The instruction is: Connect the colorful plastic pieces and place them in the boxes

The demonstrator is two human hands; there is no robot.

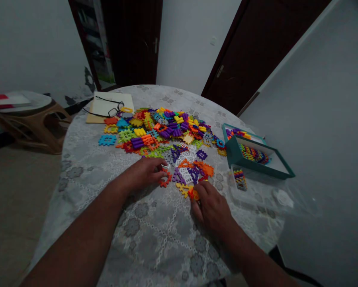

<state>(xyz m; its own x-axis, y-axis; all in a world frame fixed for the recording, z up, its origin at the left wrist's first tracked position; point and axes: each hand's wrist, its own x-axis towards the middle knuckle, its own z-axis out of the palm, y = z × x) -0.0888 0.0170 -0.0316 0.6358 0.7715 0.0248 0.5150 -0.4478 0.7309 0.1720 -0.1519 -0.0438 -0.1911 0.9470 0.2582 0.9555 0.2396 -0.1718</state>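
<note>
My left hand (pixel 145 173) is at the middle of the table, fingers curled and thumb on a red interlocking plastic tile (pixel 165 182); its far fingers are hidden. To the right, my right hand (pixel 211 203) pinches a small orange plastic piece (pixel 193 194) beside a yellow tile (pixel 183 189). Between and beyond my hands lie white window-shaped pieces (pixel 185 175), a purple triangular tile (pixel 178 175) and orange tiles (pixel 207 169). Behind them spreads a large pile of multicoloured interlocking tiles (pixel 155 129), with purple ribbed pieces (pixel 174 129) on top.
A green-edged box (pixel 265 169) holding colourful pieces stands at the right, its lid (pixel 226 129) behind it. A clear plastic tray (pixel 253 197) sits in front. Eyeglasses (pixel 113 111) rest on papers (pixel 116 99) at the back left. A patterned cloth (pixel 155 235) covers the round table.
</note>
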